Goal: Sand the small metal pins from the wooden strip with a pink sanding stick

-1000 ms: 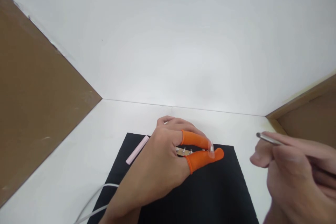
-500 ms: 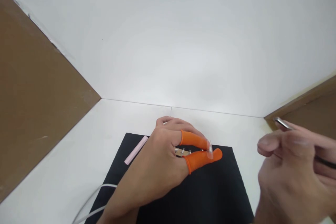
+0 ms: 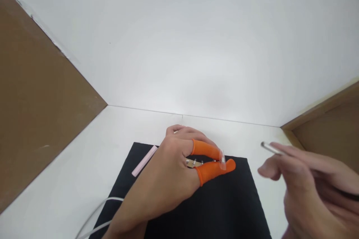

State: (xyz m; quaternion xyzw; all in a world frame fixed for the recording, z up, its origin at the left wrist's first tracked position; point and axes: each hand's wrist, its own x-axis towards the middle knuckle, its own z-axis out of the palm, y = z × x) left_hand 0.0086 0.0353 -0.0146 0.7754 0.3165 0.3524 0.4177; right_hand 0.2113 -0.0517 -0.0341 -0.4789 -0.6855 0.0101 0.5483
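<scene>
My left hand (image 3: 165, 171) wears orange finger cots on thumb and forefinger. Between their tips it pinches a small clear curved piece (image 3: 222, 160) like a false nail tip. Partly hidden behind these fingers is a tan strip (image 3: 193, 163) with small shiny pegs, lying over the black mat (image 3: 218, 209). At the right, my right hand (image 3: 311, 183) holds a slim pen-like tool with a silvery tip (image 3: 270, 147) and a dark rear part. Its kind does not show. The tool is apart from the clear piece.
A pale pink bar (image 3: 144, 161) lies on the mat, left of my left hand. A white cable (image 3: 95, 209) loops at the mat's left edge. Brown panels (image 3: 42, 93) flank the white work surface (image 3: 84, 164), and a white wall (image 3: 182, 44) rises behind.
My right hand has moved left with the tool, bringing its tip closer to my left hand and slightly lower. My left hand keeps its pinch on the clear piece.
</scene>
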